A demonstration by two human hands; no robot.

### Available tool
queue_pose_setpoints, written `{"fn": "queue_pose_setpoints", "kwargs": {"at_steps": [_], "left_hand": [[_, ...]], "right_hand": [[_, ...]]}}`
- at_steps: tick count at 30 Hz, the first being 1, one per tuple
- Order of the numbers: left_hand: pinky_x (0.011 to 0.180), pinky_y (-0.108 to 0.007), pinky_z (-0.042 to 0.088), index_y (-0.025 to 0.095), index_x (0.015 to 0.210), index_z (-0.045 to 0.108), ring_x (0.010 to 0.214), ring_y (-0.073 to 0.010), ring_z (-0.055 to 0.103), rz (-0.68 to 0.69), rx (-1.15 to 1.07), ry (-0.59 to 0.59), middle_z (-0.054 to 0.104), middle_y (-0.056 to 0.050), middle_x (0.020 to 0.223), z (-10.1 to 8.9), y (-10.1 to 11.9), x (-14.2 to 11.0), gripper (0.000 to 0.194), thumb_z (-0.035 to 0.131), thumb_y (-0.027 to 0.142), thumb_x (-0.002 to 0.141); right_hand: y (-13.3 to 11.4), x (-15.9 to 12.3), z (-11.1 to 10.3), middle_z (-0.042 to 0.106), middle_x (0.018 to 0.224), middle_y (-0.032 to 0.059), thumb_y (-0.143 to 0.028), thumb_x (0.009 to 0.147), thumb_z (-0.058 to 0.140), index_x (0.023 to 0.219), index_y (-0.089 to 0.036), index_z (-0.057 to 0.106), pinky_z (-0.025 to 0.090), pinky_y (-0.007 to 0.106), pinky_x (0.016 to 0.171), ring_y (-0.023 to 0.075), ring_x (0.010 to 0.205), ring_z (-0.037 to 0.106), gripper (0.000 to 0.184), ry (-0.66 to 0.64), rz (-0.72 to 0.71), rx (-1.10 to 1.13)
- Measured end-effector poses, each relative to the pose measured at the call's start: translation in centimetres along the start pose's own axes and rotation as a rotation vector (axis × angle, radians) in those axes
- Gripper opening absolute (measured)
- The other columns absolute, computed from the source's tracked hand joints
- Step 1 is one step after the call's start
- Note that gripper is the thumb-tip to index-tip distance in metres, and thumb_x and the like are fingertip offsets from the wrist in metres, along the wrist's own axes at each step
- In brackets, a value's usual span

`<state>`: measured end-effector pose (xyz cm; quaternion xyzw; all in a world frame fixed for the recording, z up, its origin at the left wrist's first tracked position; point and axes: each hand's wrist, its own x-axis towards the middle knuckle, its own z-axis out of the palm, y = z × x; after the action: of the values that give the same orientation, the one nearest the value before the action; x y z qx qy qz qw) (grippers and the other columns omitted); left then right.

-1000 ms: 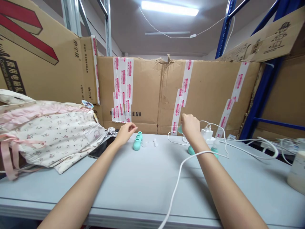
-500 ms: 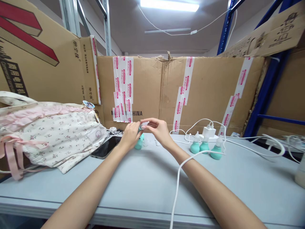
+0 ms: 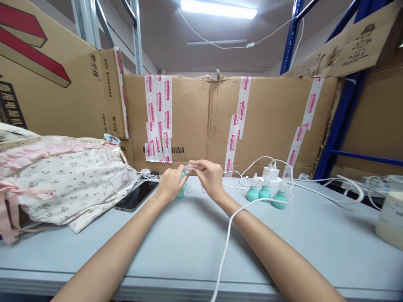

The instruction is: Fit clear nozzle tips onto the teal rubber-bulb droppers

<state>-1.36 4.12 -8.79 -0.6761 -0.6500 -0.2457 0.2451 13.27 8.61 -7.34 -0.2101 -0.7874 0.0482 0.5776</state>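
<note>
Left hand (image 3: 171, 184) is gripping a teal bulb (image 3: 183, 173); right hand (image 3: 211, 178) is pinching a clear tip (image 3: 190, 166). White cable (image 3: 227, 240) is crossing right forearm (image 3: 267, 247); snagging is risking toppled standing bulbs (image 3: 265, 193).

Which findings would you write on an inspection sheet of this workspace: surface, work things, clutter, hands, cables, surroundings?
Surface: grey table; spills, nothing seen.
Work things: three green bulbs with clear tips stand at right; another bulb is partly hidden below the left hand; small clear pieces lie near it.
Clutter: phone beside cloth bag; plastic tub at far right.
Left hand: holds a green bulb, mostly covered.
Right hand: fingers on a clear tip at that bulb.
Cables: white cable crosses the right forearm in view; others plug into white charger.
Surroundings: taped cardboard behind, top edge torn; lamp lit; other people, nothing seen.
</note>
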Motion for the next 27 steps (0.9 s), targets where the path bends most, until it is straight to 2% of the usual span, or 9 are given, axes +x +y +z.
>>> {"fn": "queue_pose_setpoints", "kwargs": {"at_steps": [3,8,10,12,14,17,21,23,27], "left_hand": [[0.066,-0.028,0.026,0.018,0.096,0.044,0.074,-0.0199,0.050,-0.032,-0.001,0.003,0.056,-0.004,0.079,-0.1,0.3,-0.1,0.037,0.021,0.046,0.087],[0.074,-0.027,0.031,0.019,0.094,0.045,0.080,-0.0162,0.048,-0.040,-0.106,0.197,0.054,-0.002,0.082,0.1,-0.1,0.0,0.029,0.029,0.042,0.087],[0.079,-0.027,0.031,0.018,0.095,0.045,0.087,-0.0153,0.046,-0.023,-0.153,0.253,0.053,-0.002,0.088,0.3,-0.3,0.2,0.025,0.032,0.037,0.087],[0.084,-0.027,0.030,0.017,0.094,0.045,0.092,-0.0153,0.045,0.009,-0.178,0.270,0.052,-0.002,0.092,0.4,-0.3,0.4,0.022,0.032,0.033,0.086],[0.080,-0.027,0.031,0.018,0.092,0.045,0.088,-0.0157,0.047,-0.003,-0.191,0.206,0.054,-0.002,0.089,0.3,-0.2,0.5,0.023,0.033,0.036,0.086],[0.066,-0.025,0.030,0.022,0.096,0.046,0.076,-0.0168,0.053,-0.128,-0.259,0.077,0.058,0.001,0.084,0.0,0.0,0.5,0.036,0.040,0.053,0.080],[0.071,-0.021,0.034,0.035,0.114,0.048,0.086,-0.0150,0.056,-0.176,-0.494,0.123,0.061,0.005,0.095,-0.5,0.0,0.6,0.049,0.053,0.057,0.071],[0.075,-0.020,0.035,0.035,0.112,0.054,0.089,-0.0140,0.056,-0.162,-0.537,0.103,0.061,0.005,0.099,-0.6,0.0,0.6,0.044,0.055,0.053,0.072],[0.071,-0.019,0.034,0.027,0.093,0.063,0.085,-0.0112,0.055,-0.140,-0.540,0.046,0.061,0.005,0.088,-0.6,0.0,0.6,0.032,0.056,0.050,0.072]], "right_hand": [[0.2,0.0,0.3,0.061,0.093,-0.0039,-0.036,0.075,0.059,0.089,-0.023,0.066,0.043,0.021,0.074,0.0092,0.079,0.057,0.020,0.035,0.061,0.123],[0.5,0.5,0.9,0.060,0.093,0.0049,-0.041,0.071,0.060,0.094,-0.013,0.059,0.046,0.022,0.065,0.0129,0.086,0.056,0.036,-0.023,0.536,0.675],[0.7,0.5,1.2,0.057,0.097,0.0064,-0.039,0.075,0.055,0.095,-0.011,0.054,0.044,0.020,0.056,0.0114,0.080,0.054,0.034,-0.041,0.710,0.827],[1.0,0.4,1.4,0.053,0.100,0.0057,-0.034,0.078,0.051,0.094,-0.011,0.052,0.042,0.019,0.053,0.0084,0.074,0.049,0.028,-0.038,0.803,0.887],[1.2,0.2,1.7,0.049,0.100,0.0039,-0.029,0.079,0.049,0.094,-0.012,0.051,0.040,0.017,0.050,0.0067,0.071,0.046,0.023,-0.054,0.838,0.920],[1.0,0.0,2.0,0.048,0.093,0.0024,-0.024,0.082,0.045,0.099,-0.014,0.051,0.033,0.016,0.047,0.0059,0.066,0.045,0.020,-0.138,0.836,0.974],[0.3,-0.3,2.4,0.051,0.089,0.0019,-0.025,0.086,0.042,0.110,-0.017,0.047,0.031,0.017,0.052,0.0055,0.066,0.046,0.025,-0.213,0.828,0.972],[0.1,-0.5,2.5,0.053,0.089,0.0005,-0.027,0.087,0.042,0.111,-0.018,0.043,0.031,0.018,0.058,0.0055,0.069,0.049,0.026,-0.221,0.862,0.945],[0.0,-0.5,2.6,0.055,0.095,-0.0022,-0.030,0.088,0.043,0.107,-0.017,0.040,0.029,0.019,0.067,0.0034,0.071,0.050,0.023,-0.192,0.937,0.895]]}}
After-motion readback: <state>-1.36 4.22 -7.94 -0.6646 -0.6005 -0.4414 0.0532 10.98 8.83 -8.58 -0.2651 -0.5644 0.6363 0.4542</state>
